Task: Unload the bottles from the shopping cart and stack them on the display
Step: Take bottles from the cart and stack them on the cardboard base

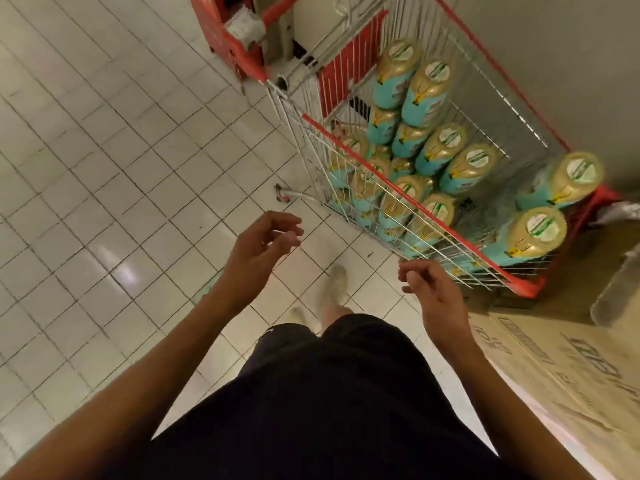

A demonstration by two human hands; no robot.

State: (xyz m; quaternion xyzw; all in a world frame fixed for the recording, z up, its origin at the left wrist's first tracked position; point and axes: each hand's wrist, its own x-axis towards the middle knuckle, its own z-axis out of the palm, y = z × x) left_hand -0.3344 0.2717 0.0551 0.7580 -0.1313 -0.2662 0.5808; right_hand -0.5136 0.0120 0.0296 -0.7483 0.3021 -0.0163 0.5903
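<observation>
Tiled floor [104, 174]: pale square tiles with dark joints, filling the left and middle of the view. Dark shorts [329, 393]: worn by the person, near centre, seen from above. Shopping cart [412, 199]: wire basket with red rim, standing at far right against a plain wall, its long side running from far left to near right. Cardboard box [554, 358]: brown, printed, near right, just beside the cart's near end. Red stand [221, 32]: far, left of the cart, detail blurred. Bottles [429, 88]: the task's stock, all in the cart area, teal labels and gold caps with round white tops, packed in close rows inside the basket, touching one another; two taller-standing bottles [575, 174] sit at the cart's near right corner, and whether these are inside the basket cannot be told. Left hand [258, 251]: raised over the floor, left of the cart, grip released, fingers loosely curled, holding nothing. Right hand [427, 289]: near the cart's rim but apart from it, grip released, fingers loosely curled, holding nothing. Shoe [336, 282]: pale, blurred, on the floor between the hands.
</observation>
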